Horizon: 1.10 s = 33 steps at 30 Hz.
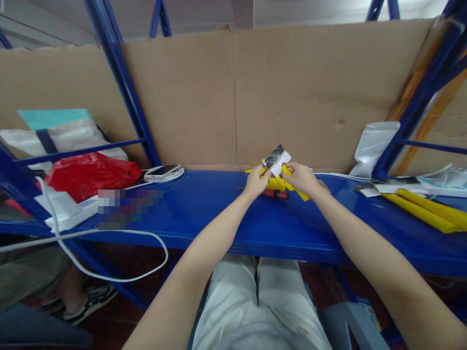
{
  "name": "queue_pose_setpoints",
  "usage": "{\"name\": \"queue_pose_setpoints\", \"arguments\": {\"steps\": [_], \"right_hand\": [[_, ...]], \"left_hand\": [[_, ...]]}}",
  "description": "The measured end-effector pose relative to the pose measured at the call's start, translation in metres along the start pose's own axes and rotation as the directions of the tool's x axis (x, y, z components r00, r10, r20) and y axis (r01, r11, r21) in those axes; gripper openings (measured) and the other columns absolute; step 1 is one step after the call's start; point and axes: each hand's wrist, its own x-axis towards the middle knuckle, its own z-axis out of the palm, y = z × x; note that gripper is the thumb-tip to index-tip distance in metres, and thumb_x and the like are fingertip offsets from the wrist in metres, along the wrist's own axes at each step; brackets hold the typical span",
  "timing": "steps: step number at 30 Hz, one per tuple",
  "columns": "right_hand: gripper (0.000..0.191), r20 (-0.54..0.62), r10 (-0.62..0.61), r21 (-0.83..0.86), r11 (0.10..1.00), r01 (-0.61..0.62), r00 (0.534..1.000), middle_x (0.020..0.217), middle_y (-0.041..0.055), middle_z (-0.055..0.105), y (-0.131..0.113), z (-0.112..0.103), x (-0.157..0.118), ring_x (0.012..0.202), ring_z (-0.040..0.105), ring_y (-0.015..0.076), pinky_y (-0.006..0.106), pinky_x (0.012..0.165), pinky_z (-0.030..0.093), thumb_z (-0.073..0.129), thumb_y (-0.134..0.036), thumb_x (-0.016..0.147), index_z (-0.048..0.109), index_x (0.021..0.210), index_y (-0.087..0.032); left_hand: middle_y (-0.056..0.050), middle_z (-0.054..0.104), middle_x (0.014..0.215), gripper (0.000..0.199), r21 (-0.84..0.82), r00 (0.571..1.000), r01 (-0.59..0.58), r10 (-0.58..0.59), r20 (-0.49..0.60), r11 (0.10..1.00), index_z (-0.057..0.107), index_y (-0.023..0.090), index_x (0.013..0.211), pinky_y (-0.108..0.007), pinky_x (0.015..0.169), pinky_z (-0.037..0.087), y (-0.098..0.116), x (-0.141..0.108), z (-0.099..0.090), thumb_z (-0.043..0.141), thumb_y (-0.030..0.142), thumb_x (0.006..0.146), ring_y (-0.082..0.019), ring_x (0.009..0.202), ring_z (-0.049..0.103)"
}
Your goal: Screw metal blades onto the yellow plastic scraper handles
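My left hand [256, 183] pinches the lower left of a black-and-white printed card [277, 160], held tilted above the blue shelf. My right hand [302, 178] is closed on a bright yellow strip [287, 169] at the card's right edge. More of the yellow, folded material [277, 183] bunches between both hands; its exact kind is unclear. Just beneath them lies a tool with a red and black handle [276, 194], a thin shaft poking out to the left. Fingertips are partly hidden behind the card and the yellow material.
On the right of the blue shelf [204, 214] lie long yellow pieces [434, 209] with printed cards, near a silver pouch [374, 146]. At left are a phone [166, 170] on a coiled white cable, a red bag [93, 175] and a power strip [85, 209]. Cardboard [189, 102] walls the back.
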Motion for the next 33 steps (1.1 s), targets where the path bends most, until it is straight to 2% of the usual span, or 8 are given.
{"name": "queue_pose_setpoints", "arguments": {"steps": [7,10,14,19,21,24,27,33], "right_hand": [[0.027,0.029,0.015,0.018,1.000,-0.016,0.999,0.107,0.0135,0.075,0.003,0.007,-0.004,0.101,0.071,0.0284,0.033,0.080,0.050,0.062,-0.028,0.084,0.071,0.107,-0.017],[0.028,0.014,-0.001,0.028,1.000,0.001,1.000,0.107,0.0131,0.075,0.002,0.012,-0.005,0.101,0.070,0.0279,0.034,0.082,0.051,0.060,-0.027,0.084,0.069,0.109,-0.018],[0.029,0.001,0.030,0.084,0.996,-0.030,1.000,0.105,0.0136,0.074,0.000,0.017,-0.007,0.098,0.071,0.0274,0.034,0.082,0.051,0.063,-0.026,0.082,0.066,0.109,-0.018],[0.028,-0.046,0.026,0.315,0.949,-0.010,0.999,0.083,0.0062,0.071,-0.001,0.023,-0.007,0.082,0.068,0.0236,0.033,0.074,0.051,0.070,-0.032,0.077,0.059,0.100,-0.020],[0.029,0.002,0.060,0.494,0.868,-0.053,0.998,0.073,0.0015,0.066,-0.004,0.026,-0.007,0.072,0.066,0.0203,0.030,0.067,0.050,0.071,-0.034,0.075,0.055,0.096,-0.021],[0.030,0.120,0.170,0.742,0.639,-0.202,0.978,0.071,-0.0021,0.064,-0.011,0.026,-0.007,0.064,0.063,0.0164,0.027,0.060,0.050,0.070,-0.032,0.076,0.050,0.097,-0.024],[0.029,0.173,0.282,0.854,0.434,-0.286,0.944,0.072,-0.0041,0.063,-0.017,0.021,-0.006,0.058,0.059,0.0124,0.023,0.055,0.047,0.067,-0.026,0.079,0.049,0.101,-0.025],[0.011,0.353,0.232,0.858,0.307,-0.412,0.906,0.064,-0.0033,0.060,-0.015,0.010,-0.007,0.046,0.049,0.0077,0.020,0.045,0.036,0.059,-0.028,0.089,0.051,0.087,-0.022]], "left_hand": [[-0.013,0.072,0.122,0.030,-0.285,0.999,0.046,-0.037,0.038,0.958,0.072,0.011,0.111,-0.034,0.108,0.043,-0.001,0.005,0.000,0.052,0.020,0.092,-0.023,0.119,0.064],[-0.011,0.075,0.115,0.027,-0.317,0.996,0.070,-0.051,0.068,0.946,0.075,0.014,0.102,-0.037,0.109,0.042,-0.001,0.004,-0.002,0.054,0.029,0.094,-0.024,0.119,0.064],[-0.010,0.076,0.112,0.029,-0.338,0.992,0.089,-0.055,0.109,0.937,0.075,0.014,0.105,-0.038,0.105,0.046,-0.001,0.001,0.002,0.059,0.036,0.092,-0.026,0.114,0.066],[-0.008,0.076,0.114,0.029,-0.353,0.989,0.112,-0.070,0.128,0.929,0.075,0.015,0.107,-0.038,0.106,0.046,-0.006,0.001,0.010,0.060,0.035,0.091,-0.026,0.118,0.065],[-0.009,0.076,0.116,0.031,-0.422,0.988,0.131,-0.083,0.130,0.897,0.075,0.014,0.107,-0.038,0.108,0.045,-0.007,0.003,0.010,0.057,0.035,0.093,-0.026,0.120,0.064],[-0.011,0.077,0.113,0.035,-0.539,0.986,0.166,-0.134,0.098,0.826,0.075,0.012,0.107,-0.039,0.107,0.045,-0.006,0.006,0.007,0.055,0.037,0.093,-0.027,0.118,0.066],[-0.009,0.078,0.104,0.034,-0.581,0.975,0.194,-0.219,0.028,0.790,0.075,0.012,0.103,-0.039,0.103,0.048,-0.005,0.009,0.003,0.055,0.037,0.093,-0.026,0.113,0.068],[-0.010,0.078,0.105,0.034,-0.571,0.935,0.249,-0.347,-0.067,0.782,0.074,0.012,0.101,-0.039,0.099,0.050,-0.006,0.010,0.000,0.053,0.038,0.091,-0.028,0.113,0.068]]}}
